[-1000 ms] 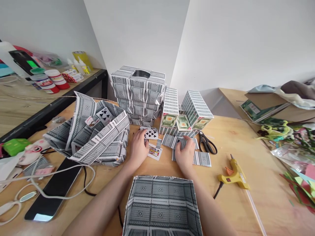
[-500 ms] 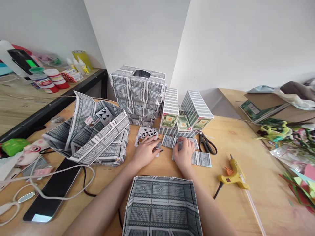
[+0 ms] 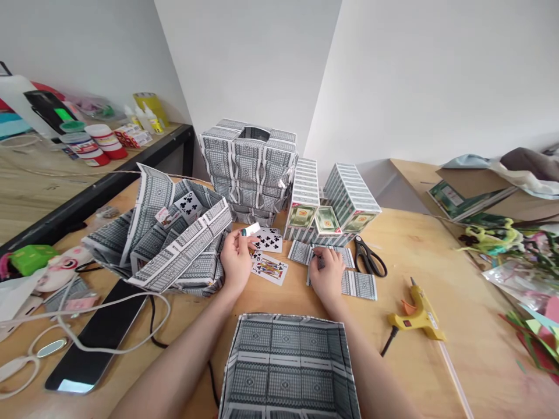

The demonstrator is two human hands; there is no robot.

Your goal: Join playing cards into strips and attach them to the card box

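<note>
Wooden counter [image 3: 441, 250] carries most of it; side counter [image 3: 39, 189] at far left. Cardboard box [image 3: 519, 203] at right edge, cloth [image 3: 522, 166] over its top. Card-built bin [image 3: 203, 283] at left holds loose card panels [image 3: 181, 247], a long one tilted across the top, plus a face-up clubs card [image 3: 189, 203]. Tall card-built box [image 3: 247, 169] upright behind, opening in its top, inside too dark to read. Open card-built box [image 3: 286, 349] nearest the wearer, between the forearms, patterned card backs on its inner walls, lower part cut off by the view. Striped card packs [image 3: 356, 201] in two stacks, smaller pack between, just beside the tall box. Yellow glue gun [image 3: 417, 317] at right. Left hand [image 3: 236, 265] near the bin, thumb and fingers pinching a small white piece [image 3: 252, 229]. Right hand [image 3: 327, 273] has fingers curled down over patterned card strips [image 3: 364, 285]; can't tell if it grips one. Red-and-white tubs [image 3: 87, 148] on side counter, contents not visible. Black scissors [image 3: 365, 249] just beside the strips. Face-up cards [image 3: 268, 238] overlap flat on the counter between the hands, clubs on the far side, jack nearer. Smallest is that white piece, raised beside the clubs.
</note>
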